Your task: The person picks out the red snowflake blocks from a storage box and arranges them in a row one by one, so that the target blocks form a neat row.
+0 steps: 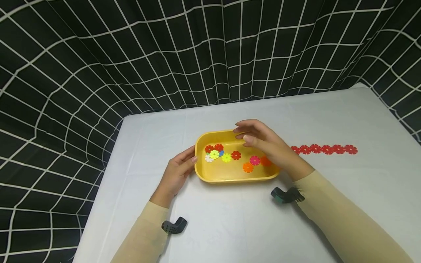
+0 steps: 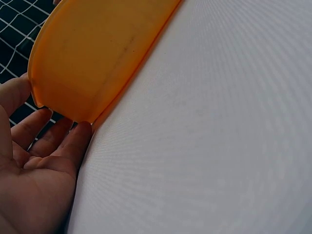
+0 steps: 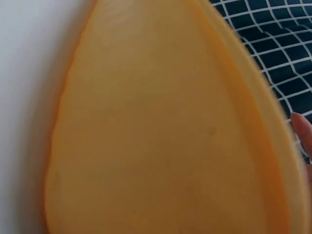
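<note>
A yellow plastic tub (image 1: pixel 223 174) stands on the table, holding several flower-shaped interlocking discs. Red (image 1: pixel 235 155), yellow-green (image 1: pixel 226 157), white (image 1: pixel 208 158) and blue ones lie toward its left; a pink disc (image 1: pixel 254 160) and orange discs (image 1: pixel 248 167) are at the right. My left hand (image 1: pixel 179 170) grips the tub's left end; in the left wrist view the thumb is at the rim and the fingers (image 2: pixel 78 141) lie along the outer wall. Over the tub's right end hovers my right hand (image 1: pixel 268 144), thumb and fingers apart and gently bent, nothing visible between them.
A row of linked red discs (image 1: pixel 327 149) lies on the white-covered table (image 1: pixel 230 219) to the right of the tub, its near end hidden behind my right hand. Black curtain with a white grid (image 1: pixel 197 54) hangs behind and beside the table.
</note>
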Demonstrator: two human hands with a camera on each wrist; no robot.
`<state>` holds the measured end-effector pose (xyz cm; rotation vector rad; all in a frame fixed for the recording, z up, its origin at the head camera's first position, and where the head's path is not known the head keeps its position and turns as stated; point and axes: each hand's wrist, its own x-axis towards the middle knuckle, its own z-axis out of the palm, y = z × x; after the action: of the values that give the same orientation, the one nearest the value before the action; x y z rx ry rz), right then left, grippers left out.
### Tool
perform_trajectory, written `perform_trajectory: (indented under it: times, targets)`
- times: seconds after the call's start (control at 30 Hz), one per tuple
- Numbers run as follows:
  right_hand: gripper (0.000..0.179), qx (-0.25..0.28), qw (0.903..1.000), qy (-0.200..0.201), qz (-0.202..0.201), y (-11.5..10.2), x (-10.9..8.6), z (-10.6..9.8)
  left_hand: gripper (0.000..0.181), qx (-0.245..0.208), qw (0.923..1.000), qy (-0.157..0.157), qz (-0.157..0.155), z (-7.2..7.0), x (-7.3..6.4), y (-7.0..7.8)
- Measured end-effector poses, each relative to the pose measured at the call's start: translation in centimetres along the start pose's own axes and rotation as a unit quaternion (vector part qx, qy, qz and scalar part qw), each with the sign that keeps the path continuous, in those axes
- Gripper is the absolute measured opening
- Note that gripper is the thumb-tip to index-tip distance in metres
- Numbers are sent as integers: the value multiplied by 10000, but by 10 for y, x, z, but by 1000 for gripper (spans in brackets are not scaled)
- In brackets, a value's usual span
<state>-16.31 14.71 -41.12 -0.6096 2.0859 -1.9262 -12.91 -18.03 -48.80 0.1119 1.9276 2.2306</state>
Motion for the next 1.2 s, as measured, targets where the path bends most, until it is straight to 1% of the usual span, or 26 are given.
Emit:
perform_trajectory:
  times: [0.27,0.33,0.5,0.6,0.8,0.93,1.1,1.2]
  targets:
    - [50,-123,9978,174,622,15,13,4,50,-1,10000,-58,-3,1,1,1]
    - [52,-203,9970,98,745,16,16,4,50,3,10000,-44,10,1,1,2]
    - [56,-388,9951,-226,877,20,22,5,50,23,10000,5,-1,1,2,3]
    - [56,-590,9928,-318,992,24,25,5,51,19,10000,-8,-28,0,2,2]
    - [58,-1033,9862,-505,1190,31,28,9,51,-29,10000,32,-21,-1,1,1]
    - [54,-1333,9820,-479,1246,32,29,11,52,0,10000,-16,-19,-1,1,0]
    - [52,-1793,9720,-460,1447,34,28,13,52,-46,10000,-2,-72,-1,2,0]
    - [52,-1979,9667,-496,1545,33,27,16,52,-53,9999,9,-85,-1,1,1]
